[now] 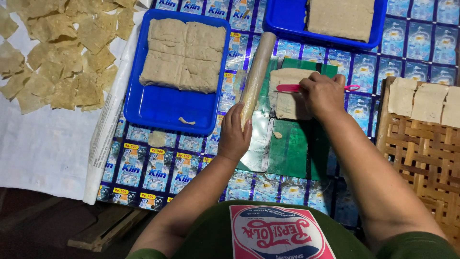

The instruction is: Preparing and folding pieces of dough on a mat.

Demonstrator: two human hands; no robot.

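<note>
Two hands are seen at work over a mat of printed blue sachet wrappers (153, 172). The fingers of the left hand (234, 135) are closed around the near end of a wooden rolling pin (255, 76), which is laid slantwise between the two dough pieces. The fingers of the right hand (322, 94) are clamped on a pink-handled cutter (290, 88), pressed flat across a small slab of pale dough (287, 96). That slab is rested on a green sheet (292, 148) just right of the pin. Left of the pin, a blue tray (167, 108) is filled at its far end with a scored dough block (184, 55). A second blue tray (287, 24) with dough is set beyond. Cut squares (424, 98) are laid on a woven bamboo tray (421, 158) at the right. Thin dried pieces (62, 52) are spread on white cloth (43, 148) at the far left.
</note>
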